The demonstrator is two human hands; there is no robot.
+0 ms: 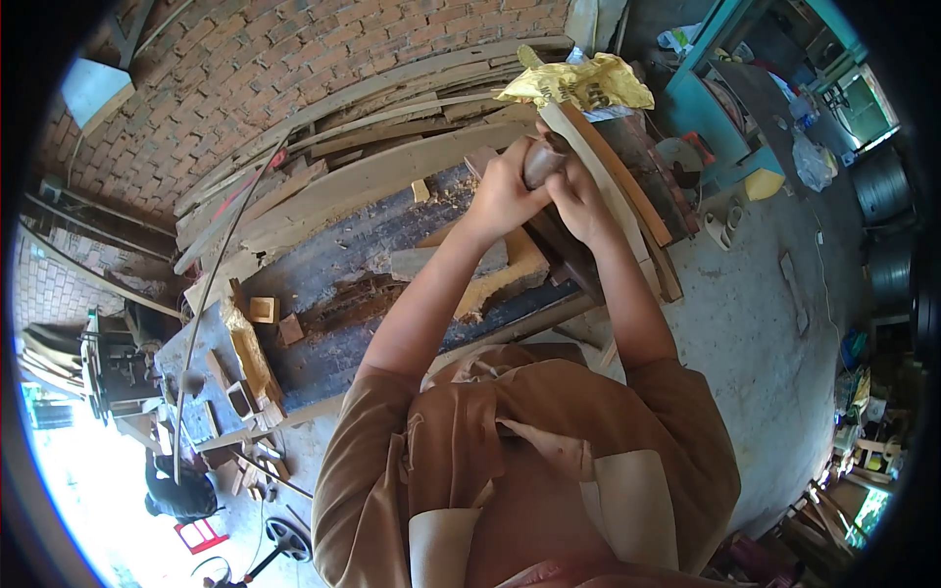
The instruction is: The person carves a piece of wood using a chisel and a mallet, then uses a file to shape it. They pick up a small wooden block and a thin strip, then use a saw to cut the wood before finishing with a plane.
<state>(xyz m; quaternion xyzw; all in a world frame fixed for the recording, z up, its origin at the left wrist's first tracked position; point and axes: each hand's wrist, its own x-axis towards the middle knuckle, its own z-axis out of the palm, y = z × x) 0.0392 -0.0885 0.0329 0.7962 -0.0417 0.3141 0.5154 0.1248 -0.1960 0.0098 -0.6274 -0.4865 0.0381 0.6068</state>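
Note:
My left hand and my right hand are close together over the far right part of the dark workbench. Both are closed around a smooth, rounded, brown-grey piece, whose kind I cannot make out. Part of it is hidden by my fingers. Beneath my forearms lie a grey board and a yellowish slab with an uneven edge. A long pale plank runs just right of my right hand, beside an orange-brown plank.
A crumpled yellow sack lies past my hands. Long boards are stacked along the brick wall. Small wood blocks and a rough-edged strip sit on the bench's left. Sandals stand on the concrete floor at right.

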